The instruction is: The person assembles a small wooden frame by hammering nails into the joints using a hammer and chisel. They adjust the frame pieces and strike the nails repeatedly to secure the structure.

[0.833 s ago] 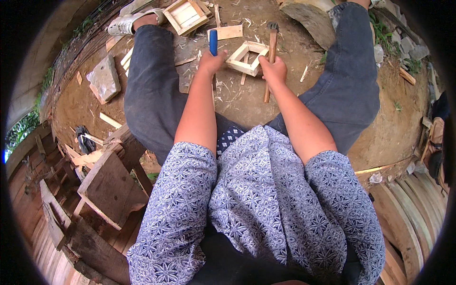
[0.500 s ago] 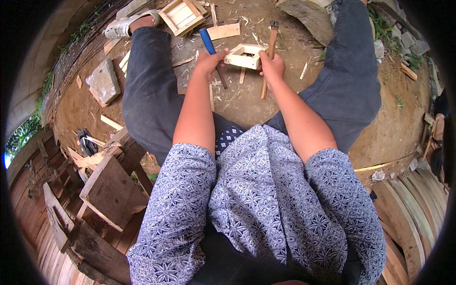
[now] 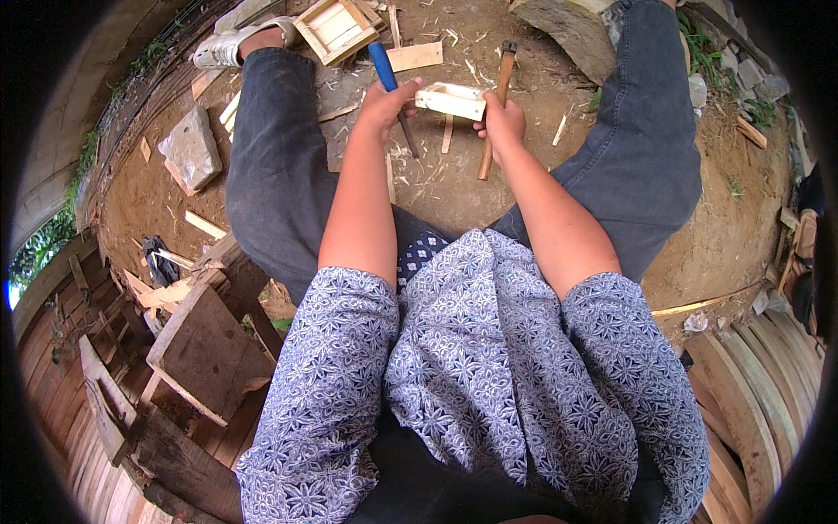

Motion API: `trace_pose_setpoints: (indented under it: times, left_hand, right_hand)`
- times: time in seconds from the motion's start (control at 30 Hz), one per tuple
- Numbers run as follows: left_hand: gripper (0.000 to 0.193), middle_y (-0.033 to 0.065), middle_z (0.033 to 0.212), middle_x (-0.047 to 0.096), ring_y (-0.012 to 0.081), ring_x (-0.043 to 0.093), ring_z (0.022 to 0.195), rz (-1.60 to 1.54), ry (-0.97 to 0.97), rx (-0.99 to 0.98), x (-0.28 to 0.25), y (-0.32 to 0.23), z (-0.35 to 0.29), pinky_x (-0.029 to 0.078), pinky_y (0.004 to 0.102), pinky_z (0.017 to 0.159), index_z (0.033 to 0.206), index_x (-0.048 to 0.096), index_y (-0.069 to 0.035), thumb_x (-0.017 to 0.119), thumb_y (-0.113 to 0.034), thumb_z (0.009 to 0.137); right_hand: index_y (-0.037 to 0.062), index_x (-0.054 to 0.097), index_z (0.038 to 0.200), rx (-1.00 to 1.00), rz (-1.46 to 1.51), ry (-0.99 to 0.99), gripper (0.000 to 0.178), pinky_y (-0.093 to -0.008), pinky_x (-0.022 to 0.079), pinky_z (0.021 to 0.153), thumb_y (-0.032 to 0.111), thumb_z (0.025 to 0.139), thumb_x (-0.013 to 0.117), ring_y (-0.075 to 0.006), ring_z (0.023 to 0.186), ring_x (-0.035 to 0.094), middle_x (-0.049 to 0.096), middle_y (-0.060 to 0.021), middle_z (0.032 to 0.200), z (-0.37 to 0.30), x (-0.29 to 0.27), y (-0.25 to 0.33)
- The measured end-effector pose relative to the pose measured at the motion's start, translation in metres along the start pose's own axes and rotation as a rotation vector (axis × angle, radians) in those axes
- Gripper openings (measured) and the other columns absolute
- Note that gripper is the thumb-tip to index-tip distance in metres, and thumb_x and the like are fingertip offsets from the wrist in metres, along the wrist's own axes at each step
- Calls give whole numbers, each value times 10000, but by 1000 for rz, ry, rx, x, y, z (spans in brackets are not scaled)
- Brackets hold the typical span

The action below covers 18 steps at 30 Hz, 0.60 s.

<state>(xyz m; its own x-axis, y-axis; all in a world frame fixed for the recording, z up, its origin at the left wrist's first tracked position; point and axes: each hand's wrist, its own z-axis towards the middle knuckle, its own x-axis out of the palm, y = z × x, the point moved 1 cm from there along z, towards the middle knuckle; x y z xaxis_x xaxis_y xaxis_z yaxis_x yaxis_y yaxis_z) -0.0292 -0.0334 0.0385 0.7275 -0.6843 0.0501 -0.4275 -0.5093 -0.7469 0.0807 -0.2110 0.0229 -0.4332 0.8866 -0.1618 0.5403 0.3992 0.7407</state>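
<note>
Between my hands is a small pale wooden box frame (image 3: 449, 105), held up off the ground and tilted so one long side faces me. My left hand (image 3: 380, 111) is closed round a blue-handled chisel (image 3: 381, 65), whose dark blade points down toward me, and its fingertips pinch the frame's left end. My right hand (image 3: 504, 127) grips the frame's right end and also a hammer (image 3: 503, 80). The hammer's wooden handle runs through that hand, with the dark head at the far end.
Another square wooden frame (image 3: 335, 31) lies on the ground at the far left, near a flat board (image 3: 415, 57). Wood shavings and strips are scattered about. Stones (image 3: 192, 150) lie left and a large rock (image 3: 567, 33) far right. Wooden planks (image 3: 209, 354) stand at lower left.
The box frame has been tipped, so its long side shows more and its opening less. Both hands keep their hold, with the chisel and hammer shifted only slightly.
</note>
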Motion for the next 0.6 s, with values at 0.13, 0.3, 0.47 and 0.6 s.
trace_pose_setpoints:
  times: [0.13,0.3,0.47,0.6]
  left_hand:
    - [244,4,785,595,129,569,699,-102,98,46,-1,-2,2,486,285,636,893,596,-58,769,-229,870]
    - [228,9,772,588,131,566,686,-150,109,91,3,-7,0,482,288,624,850,578,-69,754,-209,885]
    - [234,11,767,584,130,571,693,-164,139,110,4,-15,0,498,290,640,842,562,-79,757,-201,887]
    - [267,36,792,599,139,585,698,-199,166,141,4,-20,1,518,295,626,894,525,-53,769,-157,870]
  right_hand:
    - [-7,624,930,35,88,0,333,-277,490,444,320,946,566,-142,530,630,673,-85,731,6,1,-3]
    - [17,638,939,115,221,100,339,-264,467,451,322,985,497,-125,534,596,674,-83,741,10,1,-5]
    - [24,633,962,154,289,133,342,-253,450,462,320,1003,465,-114,547,565,656,-74,733,3,3,7]
    - [26,621,986,147,304,166,343,-250,446,468,322,1010,449,-113,559,556,647,-71,737,0,5,11]
